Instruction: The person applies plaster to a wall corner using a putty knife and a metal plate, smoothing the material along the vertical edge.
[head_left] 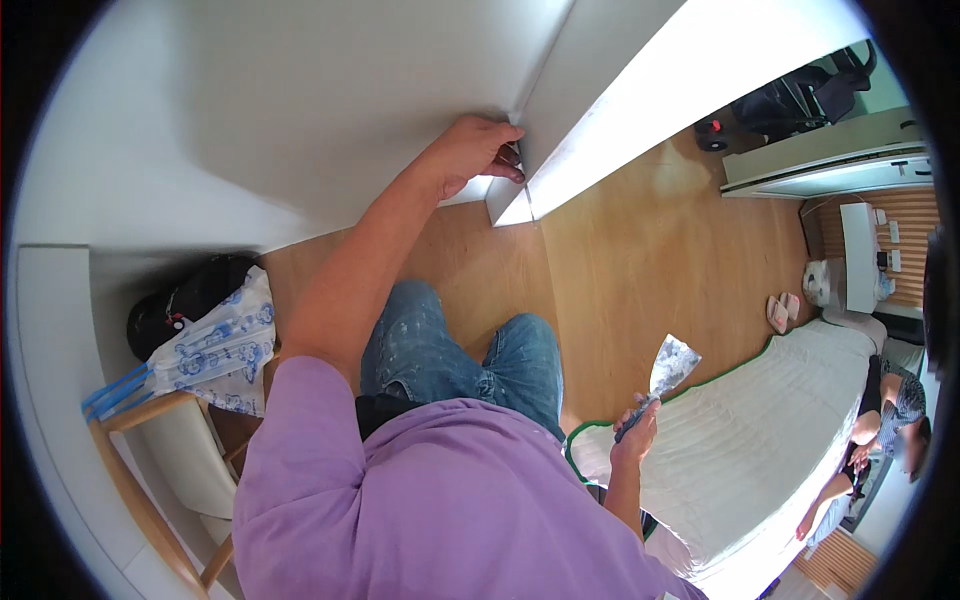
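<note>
A: Reading left to right, what do you see?

B: I see a patterned bag (215, 345) on the left. Next, the left hand (475, 158) reaches far, fingers bent where the white wall (330, 90) meets a jutting panel (541, 138); I can't tell whether they pinch anything.

A: And the right hand (637, 435)?

B: I have it closed around the putty knife (660, 380) by its handle, left of the bed (745, 430).

A: How does the knife lie?

B: Near and right of the left hand, well apart, long axis slanting from near-left handle to far-right blade.
</note>
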